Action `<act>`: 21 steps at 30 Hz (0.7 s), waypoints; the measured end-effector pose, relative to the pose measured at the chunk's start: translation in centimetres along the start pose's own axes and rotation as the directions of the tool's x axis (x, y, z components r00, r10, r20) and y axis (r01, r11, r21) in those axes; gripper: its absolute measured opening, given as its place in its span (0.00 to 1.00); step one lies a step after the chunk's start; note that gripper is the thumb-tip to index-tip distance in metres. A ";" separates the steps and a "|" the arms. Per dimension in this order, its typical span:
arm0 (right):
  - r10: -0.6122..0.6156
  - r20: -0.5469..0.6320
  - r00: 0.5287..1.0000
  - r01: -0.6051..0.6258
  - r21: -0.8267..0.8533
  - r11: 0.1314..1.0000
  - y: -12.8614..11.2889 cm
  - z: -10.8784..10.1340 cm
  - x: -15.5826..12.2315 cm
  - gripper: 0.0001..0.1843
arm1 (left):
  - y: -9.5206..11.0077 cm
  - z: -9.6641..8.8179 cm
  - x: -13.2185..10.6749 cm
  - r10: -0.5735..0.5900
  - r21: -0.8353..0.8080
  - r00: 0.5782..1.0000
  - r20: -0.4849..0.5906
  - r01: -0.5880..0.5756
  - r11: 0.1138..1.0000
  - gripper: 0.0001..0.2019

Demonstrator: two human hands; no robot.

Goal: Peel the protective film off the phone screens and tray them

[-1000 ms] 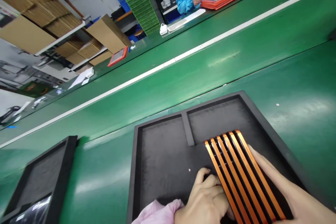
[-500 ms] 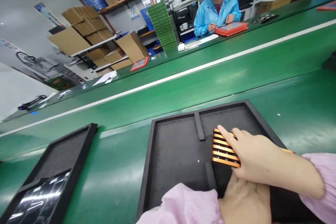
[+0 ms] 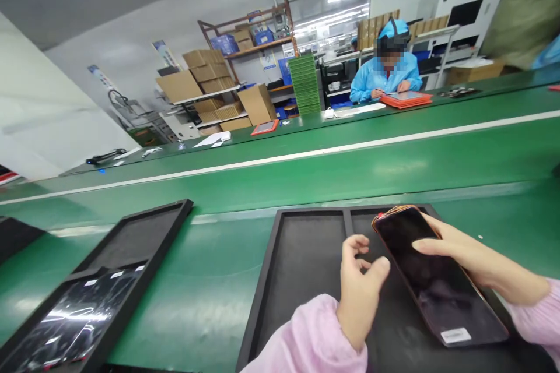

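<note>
A stack of dark, glossy phone screens (image 3: 441,280) with orange edges leans over the divided black tray (image 3: 273,262). A white label sits on the lower end of its top face. My right hand (image 3: 455,247) grips the stack from the right side, thumb lying across the glass and the other fingers hidden beneath. Just left of the stack is my left hand (image 3: 361,280), its fingers bent and thumb apart, holding nothing. A small gap separates it from the screens.
Another black tray (image 3: 161,215) at the left holds shiny dark panels (image 3: 87,315) with white labels. A long green bench (image 3: 227,180) runs across. Beyond it, a co-worker in blue (image 3: 387,76) handles a red-framed stack (image 3: 406,99). Cartons (image 3: 258,102) stand behind.
The stack has turned from showing its striped edge to showing its dark face. My left hand has come away from under it to the left. The view has tilted up and levelled.
</note>
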State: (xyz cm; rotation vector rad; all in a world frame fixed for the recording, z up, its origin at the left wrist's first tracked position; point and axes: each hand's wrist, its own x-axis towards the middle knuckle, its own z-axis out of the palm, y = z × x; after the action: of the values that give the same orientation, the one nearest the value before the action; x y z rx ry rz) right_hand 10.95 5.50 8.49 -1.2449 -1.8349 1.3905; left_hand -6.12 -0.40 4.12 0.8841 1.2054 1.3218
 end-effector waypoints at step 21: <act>-0.055 -0.249 0.967 0.052 -0.018 0.998 1.9 2.2 -1.0 0.42 | 0.6 0.7 -1.4 -0.199 -0.506 0.847 0.493 0.466 0.725 0.38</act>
State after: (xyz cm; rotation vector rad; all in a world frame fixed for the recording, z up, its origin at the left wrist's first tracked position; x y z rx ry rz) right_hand 10.25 3.65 6.06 -1.3021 -1.6920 1.1382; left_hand -5.41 -1.60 5.03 0.3935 0.5042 1.0451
